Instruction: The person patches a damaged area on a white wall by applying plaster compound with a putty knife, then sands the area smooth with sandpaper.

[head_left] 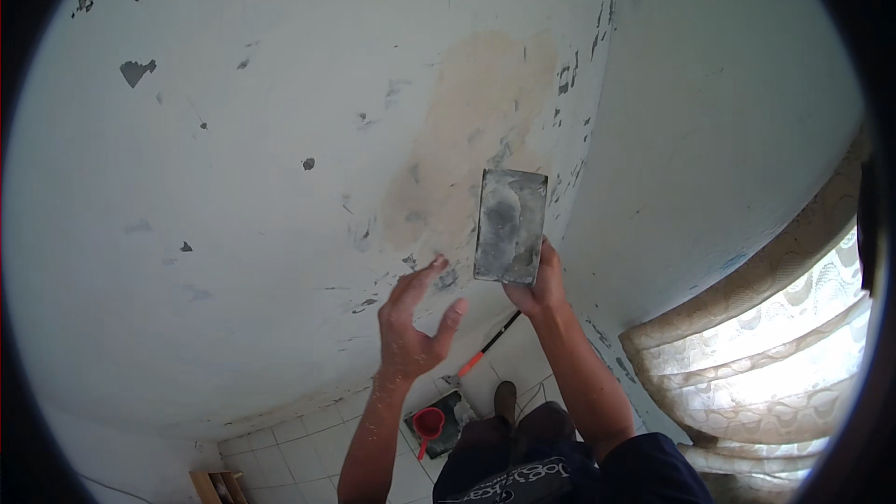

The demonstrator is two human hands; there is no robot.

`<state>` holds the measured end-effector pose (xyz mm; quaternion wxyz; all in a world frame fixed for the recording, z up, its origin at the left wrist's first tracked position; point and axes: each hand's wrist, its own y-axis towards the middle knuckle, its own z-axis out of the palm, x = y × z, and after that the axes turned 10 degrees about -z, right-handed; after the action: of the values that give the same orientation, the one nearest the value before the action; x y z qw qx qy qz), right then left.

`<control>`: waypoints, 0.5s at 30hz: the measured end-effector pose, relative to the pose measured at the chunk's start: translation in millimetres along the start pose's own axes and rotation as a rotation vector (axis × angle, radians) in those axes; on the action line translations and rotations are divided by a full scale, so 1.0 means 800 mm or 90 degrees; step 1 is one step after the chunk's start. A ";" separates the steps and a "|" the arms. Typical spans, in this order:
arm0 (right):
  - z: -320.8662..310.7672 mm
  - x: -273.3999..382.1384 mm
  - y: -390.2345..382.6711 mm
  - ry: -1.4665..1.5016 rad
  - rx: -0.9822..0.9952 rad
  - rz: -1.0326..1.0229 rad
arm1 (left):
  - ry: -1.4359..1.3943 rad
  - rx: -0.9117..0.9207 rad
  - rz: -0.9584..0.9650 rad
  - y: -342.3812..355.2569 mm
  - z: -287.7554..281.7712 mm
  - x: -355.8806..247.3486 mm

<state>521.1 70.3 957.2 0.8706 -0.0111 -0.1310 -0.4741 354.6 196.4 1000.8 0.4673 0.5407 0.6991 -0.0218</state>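
The right hand [541,287] holds the grey plate [511,224], long axis near twelve-to-six, at half-past-one from the spread, empty left hand [411,329].

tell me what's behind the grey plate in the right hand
Behind the grey plate is the wall; its tan patch shows above and left. The plate covers the wall directly behind it and part of the right hand.

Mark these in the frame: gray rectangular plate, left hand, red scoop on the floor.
Gray rectangular plate [511,226]: head view, middle of its flat face.
Left hand [409,329]: head view, middle of the hand.
Red scoop [428,423]: head view, its bowl.
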 end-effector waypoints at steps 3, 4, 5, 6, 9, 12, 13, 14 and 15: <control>-0.004 0.003 -0.010 -0.090 0.045 0.023 | -0.210 0.021 -0.108 -0.007 0.033 -0.022; -0.002 0.002 -0.016 -0.155 0.050 0.034 | -0.276 0.020 -0.122 -0.013 0.046 -0.017; -0.001 -0.003 -0.022 -0.158 0.053 0.034 | -0.278 0.017 -0.119 -0.021 0.055 -0.017; 0.000 -0.010 -0.028 -0.161 0.058 0.019 | -0.350 -0.011 -0.154 -0.029 0.063 -0.019; -0.005 -0.005 -0.052 -0.157 0.079 0.027 | -0.489 -0.080 -0.218 -0.043 0.082 -0.033; -0.019 -0.001 -0.078 -0.161 0.052 0.109 | -0.423 -0.135 -0.304 -0.064 0.092 -0.047; -0.027 -0.002 -0.085 -0.164 0.060 0.117 | -0.435 -0.168 -0.335 -0.073 0.096 -0.047; -0.036 0.001 -0.093 -0.174 0.066 0.118 | -0.451 -0.196 -0.366 -0.083 0.103 -0.046; -0.043 0.006 -0.101 -0.185 0.073 0.119 | -0.454 -0.204 -0.365 -0.095 0.110 -0.044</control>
<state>464.4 16.9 917.1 0.8820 -0.0422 -0.2805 -0.3763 350.5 91.8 938.9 0.7305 0.2061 0.6107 -0.2256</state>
